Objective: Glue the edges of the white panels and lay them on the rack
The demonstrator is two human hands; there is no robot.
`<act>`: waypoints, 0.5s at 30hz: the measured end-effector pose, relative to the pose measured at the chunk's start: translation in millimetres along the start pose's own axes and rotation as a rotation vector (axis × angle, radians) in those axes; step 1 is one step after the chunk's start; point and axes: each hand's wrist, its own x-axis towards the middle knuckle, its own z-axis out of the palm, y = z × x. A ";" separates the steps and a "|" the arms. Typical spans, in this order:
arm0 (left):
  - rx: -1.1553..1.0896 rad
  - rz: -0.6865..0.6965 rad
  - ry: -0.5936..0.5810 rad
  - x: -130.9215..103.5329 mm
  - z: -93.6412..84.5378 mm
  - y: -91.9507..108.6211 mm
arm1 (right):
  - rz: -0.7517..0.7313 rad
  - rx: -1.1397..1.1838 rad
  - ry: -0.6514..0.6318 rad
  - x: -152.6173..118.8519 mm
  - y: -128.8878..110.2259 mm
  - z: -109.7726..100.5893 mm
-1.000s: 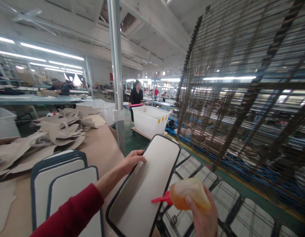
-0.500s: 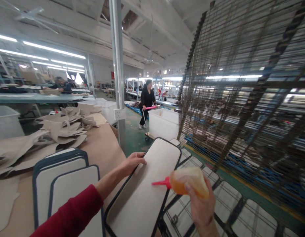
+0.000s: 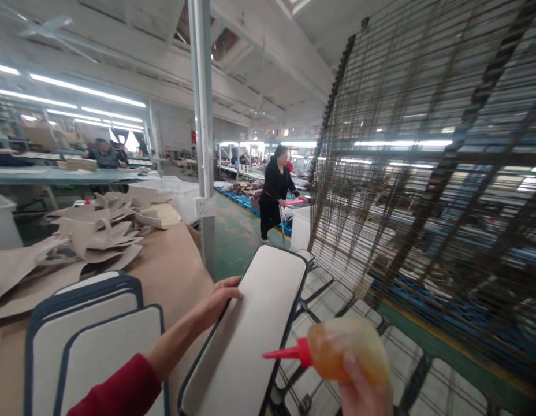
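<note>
My left hand (image 3: 219, 299) grips the left edge of a long white panel (image 3: 255, 312) with a dark rim and rounded corners, thumb on its face. The panel is tilted, its far end up. In my right hand (image 3: 365, 384) is a soft squeeze bottle (image 3: 343, 344) of amber liquid, probably glue. Its red pointed nozzle (image 3: 289, 352) points left over the panel; from here I cannot tell whether the tip touches. Similar dark-edged panels (image 3: 116, 352) are stacked on the table left of my left arm.
Pale cut pieces (image 3: 90, 231) are heaped on the brown table (image 3: 177, 248). A wire rack (image 3: 406, 127) rises at the right; more panels (image 3: 402, 352) lie on its lower mesh. Beside a metal post (image 3: 203, 144), a person (image 3: 274, 185) pushes a white bin (image 3: 300, 228).
The bottle and my right hand have moved down and a little right. My left hand still grips the panel. The person with the bin has moved right, the bin now partly behind the rack.
</note>
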 end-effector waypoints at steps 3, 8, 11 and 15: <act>0.005 -0.002 -0.065 -5.0 -5.2 -2.3 | 0.206 0.252 0.217 35.0 -29.4 -2.1; -0.006 -0.016 -0.177 -3.1 -5.7 -2.6 | 0.090 0.330 0.335 71.1 -70.1 -7.2; 0.007 -0.007 -0.236 2.4 -1.5 -0.1 | -0.088 0.288 0.317 84.9 -86.6 -13.6; 0.019 -0.025 -0.310 7.4 8.1 6.4 | -0.223 0.215 0.254 101.3 -107.4 -20.2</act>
